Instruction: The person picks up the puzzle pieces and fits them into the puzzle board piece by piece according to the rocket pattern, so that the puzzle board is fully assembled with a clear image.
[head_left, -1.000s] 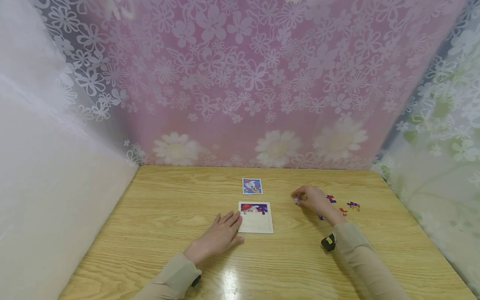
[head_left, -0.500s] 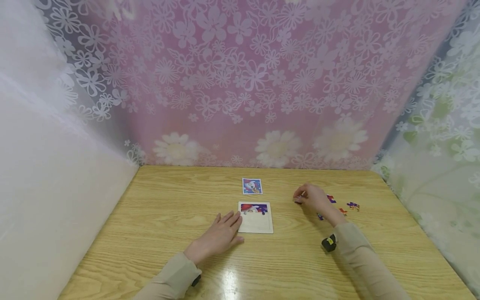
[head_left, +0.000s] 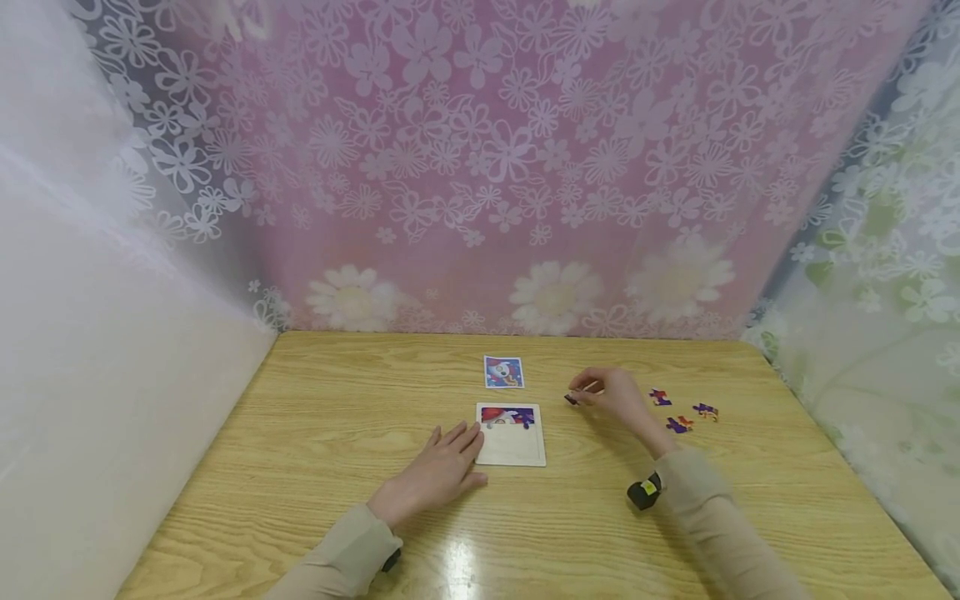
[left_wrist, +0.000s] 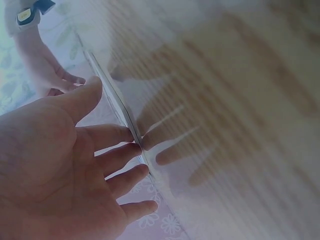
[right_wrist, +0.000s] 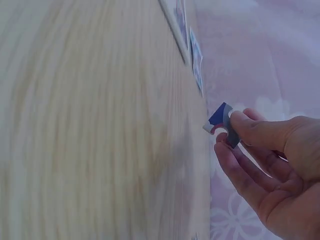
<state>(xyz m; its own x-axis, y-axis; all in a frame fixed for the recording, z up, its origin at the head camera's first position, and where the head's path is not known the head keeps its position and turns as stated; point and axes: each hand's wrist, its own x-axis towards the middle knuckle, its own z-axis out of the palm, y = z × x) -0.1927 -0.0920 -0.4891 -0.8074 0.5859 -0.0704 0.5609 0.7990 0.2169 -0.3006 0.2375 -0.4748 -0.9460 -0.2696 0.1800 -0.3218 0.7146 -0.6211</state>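
Observation:
Between thumb and fingers my right hand (head_left: pixel 611 394) pinches a jigsaw puzzle piece (right_wrist: pixel 224 122), raised over the table to the right of the puzzle tray. The piece shows blue, red and white in the right wrist view. My left hand (head_left: pixel 442 468) lies with straight fingers, fingertips at the left edge of the white puzzle tray (head_left: pixel 512 450). Fitted pieces (head_left: pixel 507 416) with a red and purple picture fill the tray's top strip; below them its floor is bare. Behind the tray lies a small picture card (head_left: pixel 504 372) of a white cartoon animal.
Loose purple, red and orange puzzle pieces lie at the right, among them one piece (head_left: pixel 660 397) behind the others and one piece (head_left: pixel 706 411) farthest right. The wooden table (head_left: pixel 337 400) meets a flowered curtain (head_left: pixel 480 208) at its back edge.
My right hand has turned the puzzle piece in its fingers and carried it left toward the tray, uncovering the loose pieces. The left hand has stayed in place.

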